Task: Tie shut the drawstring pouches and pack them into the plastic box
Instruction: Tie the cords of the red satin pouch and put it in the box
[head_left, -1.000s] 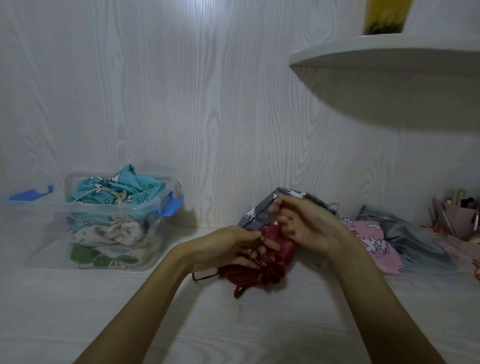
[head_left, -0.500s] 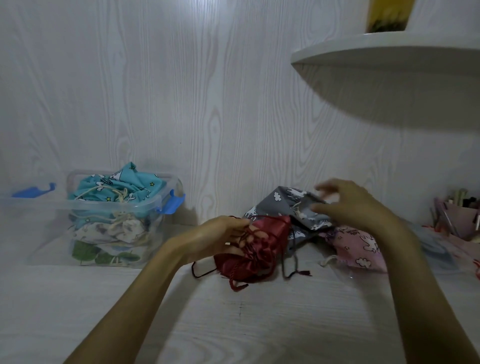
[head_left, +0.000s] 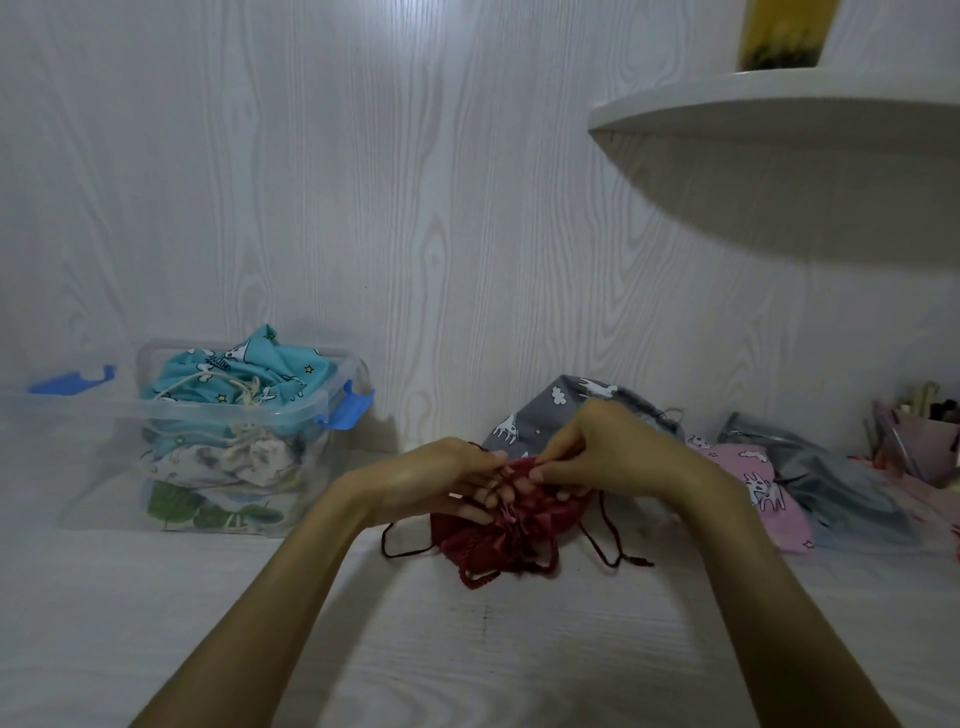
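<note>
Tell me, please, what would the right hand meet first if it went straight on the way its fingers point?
The right hand points leftward, so it would likely meet the left hand first, just across the red pouch; depth is unclear.

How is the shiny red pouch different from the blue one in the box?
The shiny dark red satin pouch lies on the white table, gripped by the left hand and right hand; the turquoise star-print pouch tops the clear plastic box, untouched. Red is plain; turquoise patterned. Both have drawstrings.

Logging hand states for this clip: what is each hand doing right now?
Left hand: pinching the gathered mouth of the red pouch.
Right hand: also pinching the red pouch's mouth.
</note>
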